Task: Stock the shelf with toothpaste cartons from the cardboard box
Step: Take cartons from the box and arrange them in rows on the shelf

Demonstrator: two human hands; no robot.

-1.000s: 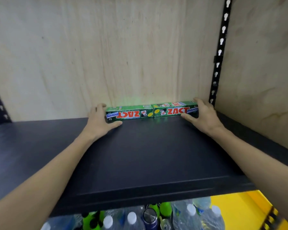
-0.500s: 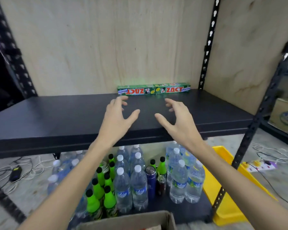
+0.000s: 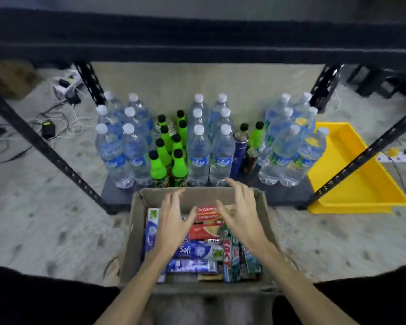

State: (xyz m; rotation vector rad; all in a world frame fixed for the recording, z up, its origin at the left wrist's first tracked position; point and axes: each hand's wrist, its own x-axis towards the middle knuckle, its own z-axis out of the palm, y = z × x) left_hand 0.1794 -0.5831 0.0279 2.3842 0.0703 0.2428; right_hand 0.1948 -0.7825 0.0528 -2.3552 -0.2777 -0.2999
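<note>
Left hand [image 3: 174, 221], right hand [image 3: 243, 219]: fingers [image 3: 236, 195] spread wide, holding nothing, over the cardboard box [image 3: 136, 231]. Toothpaste cartons [image 3: 206, 215]: flat jumble, red ones' long axis parallel to the box's far wall, green ones [image 3: 227, 259] pointing from near wall to far. Risk: overlapping cartons snag, dragging neighbours out.

Cardboard box [image 3: 136, 233]: open-topped, reachable from above; floor packed with toothpaste cartons [image 3: 198, 250] lying flat and crosswise, no bare gaps visible. Beyond far wall: lower shelf [image 3: 288, 195] crowded with upright water bottles [image 3: 198, 156] and green bottles [image 3: 158, 165]. Overhead: dark shelf edge [image 3: 202, 52].
</note>
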